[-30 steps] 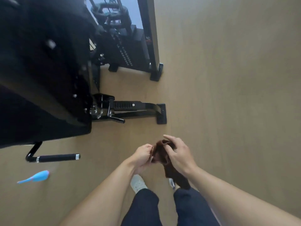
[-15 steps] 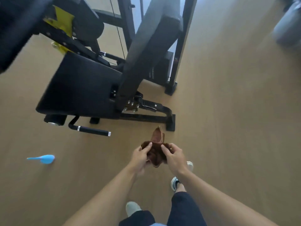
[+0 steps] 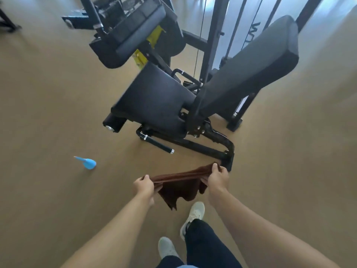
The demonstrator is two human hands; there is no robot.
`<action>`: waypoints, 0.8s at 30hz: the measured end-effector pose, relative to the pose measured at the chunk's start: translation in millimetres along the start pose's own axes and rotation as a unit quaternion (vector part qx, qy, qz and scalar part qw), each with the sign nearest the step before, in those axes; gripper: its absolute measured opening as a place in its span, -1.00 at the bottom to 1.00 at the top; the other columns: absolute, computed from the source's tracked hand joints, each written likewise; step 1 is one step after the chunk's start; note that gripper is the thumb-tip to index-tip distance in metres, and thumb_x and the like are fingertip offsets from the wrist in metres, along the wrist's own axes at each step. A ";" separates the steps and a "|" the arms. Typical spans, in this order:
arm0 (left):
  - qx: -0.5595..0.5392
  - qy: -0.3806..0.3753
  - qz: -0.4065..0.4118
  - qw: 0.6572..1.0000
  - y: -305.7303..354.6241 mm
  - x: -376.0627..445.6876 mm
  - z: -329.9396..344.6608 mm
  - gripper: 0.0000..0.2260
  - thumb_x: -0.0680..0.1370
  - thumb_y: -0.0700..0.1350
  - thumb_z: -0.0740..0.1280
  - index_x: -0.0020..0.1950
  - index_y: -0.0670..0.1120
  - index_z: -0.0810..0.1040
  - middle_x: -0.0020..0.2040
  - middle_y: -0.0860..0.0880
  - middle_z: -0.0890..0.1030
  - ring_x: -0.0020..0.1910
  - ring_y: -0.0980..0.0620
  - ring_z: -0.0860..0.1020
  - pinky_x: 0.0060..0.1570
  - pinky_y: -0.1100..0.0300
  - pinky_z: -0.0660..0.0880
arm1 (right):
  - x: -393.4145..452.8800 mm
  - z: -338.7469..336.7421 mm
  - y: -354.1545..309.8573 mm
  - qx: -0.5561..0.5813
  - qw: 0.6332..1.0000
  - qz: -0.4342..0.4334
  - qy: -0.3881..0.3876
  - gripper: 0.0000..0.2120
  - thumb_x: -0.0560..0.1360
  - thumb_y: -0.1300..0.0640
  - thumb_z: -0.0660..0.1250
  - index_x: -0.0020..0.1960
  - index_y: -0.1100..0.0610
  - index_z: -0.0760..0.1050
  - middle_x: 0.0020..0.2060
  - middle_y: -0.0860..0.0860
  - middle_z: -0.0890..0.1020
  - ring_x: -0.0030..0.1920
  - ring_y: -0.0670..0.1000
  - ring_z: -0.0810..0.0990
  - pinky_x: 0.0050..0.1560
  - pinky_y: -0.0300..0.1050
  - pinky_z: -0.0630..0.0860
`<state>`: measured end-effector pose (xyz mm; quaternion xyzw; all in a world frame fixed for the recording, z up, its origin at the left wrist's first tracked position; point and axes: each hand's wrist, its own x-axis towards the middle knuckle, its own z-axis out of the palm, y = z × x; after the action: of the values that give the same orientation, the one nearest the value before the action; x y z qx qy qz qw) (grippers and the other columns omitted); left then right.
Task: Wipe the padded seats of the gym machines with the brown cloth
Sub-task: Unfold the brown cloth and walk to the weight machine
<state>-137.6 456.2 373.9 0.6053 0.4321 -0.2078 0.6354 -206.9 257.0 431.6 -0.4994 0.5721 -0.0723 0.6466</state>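
wooden floor (image 3: 48, 93) filling most of the frame, tan and bare, giving room to walk up to the equipment. black gym machine (image 3: 212, 144) taking the upper centre and upper right, its frame planted flat on the floor for stability. long backrest pad (image 3: 251, 74) leaning up toward the upper right, tilted to support a seated back. padded seat (image 3: 154, 97) at centre frame, wide and roughly level, facing up and open to a wipe; nothing touching it yet. second pad (image 3: 131, 35) in the upper centre-left, raised on an arm above and beyond the seat, probably a leg or chest rest. short handle (image 3: 156, 144) sticking out just below the seat, likely an adjustment lever.

brown cloth (image 3: 179, 186) at lower centre, well short of the seat, stretched out between both hands with its lower edge hanging loose; spread like this presumably to open a flat face before wiping. left hand (image 3: 144, 187) at lower centre-left, fingers closed on the cloth's left end. right hand (image 3: 218, 176) at lower centre-right, pinching the cloth's right end tight, slightly higher in the frame. pale shoes (image 3: 195, 211) near the bottom edge, pointing toward the machine. small blue bulb-shaped object (image 3: 88, 163) lying at left centre on the floor, apart from everything, purpose unclear.
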 end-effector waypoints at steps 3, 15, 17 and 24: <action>0.028 0.036 -0.003 0.999 -13.0 36.3 -6.5 -0.88 0.60 -0.09 0.22 0.02 -0.12 0.49 0.12 -0.22 0.58 -0.01 -0.26 0.64 0.06 -0.22 0.61 | -2.7 25.5 -4.7 -0.048 0.999 -0.017 -0.001 -0.83 0.68 -0.03 0.21 0.02 0.01 0.51 -0.07 0.06 0.63 -0.06 0.07 0.64 0.08 0.09 0.65; 0.253 -0.167 0.229 0.925 89.6 2.5 66.6 -0.77 0.58 -0.14 0.28 0.16 0.12 0.57 0.07 -0.03 0.67 0.09 -0.07 0.65 0.03 -0.11 0.65 | 25.0 132.2 -52.2 -0.313 0.883 -0.217 -0.275 -0.88 0.59 0.02 0.37 -0.10 -0.07 0.64 -0.26 -0.14 0.69 -0.21 -0.13 0.68 -0.14 -0.17 0.66; 0.229 -0.169 0.211 0.935 107.1 7.7 73.4 -0.76 0.56 -0.15 0.26 0.14 0.11 0.59 0.08 -0.08 0.68 0.08 -0.12 0.66 -0.02 -0.16 0.66 | 32.3 144.8 -68.0 -0.317 0.873 -0.216 -0.300 -0.88 0.59 0.03 0.37 -0.10 -0.06 0.66 -0.27 -0.12 0.71 -0.22 -0.12 0.70 -0.13 -0.12 0.68; 0.173 -0.115 0.046 0.977 155.9 44.8 96.9 -0.63 0.56 -0.25 0.24 0.38 -0.11 0.48 0.22 -0.17 0.60 0.14 -0.19 0.60 0.06 -0.18 0.63 | 62.9 177.0 -117.4 -0.222 0.905 -0.194 -0.306 -0.84 0.66 -0.01 0.26 -0.03 -0.05 0.58 -0.10 -0.05 0.66 -0.02 -0.02 0.63 0.13 0.08 0.60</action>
<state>38.2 404.1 419.6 0.6973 0.2850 -0.3185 0.5754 14.0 257.2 448.0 -0.7287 0.2392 0.0887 0.6355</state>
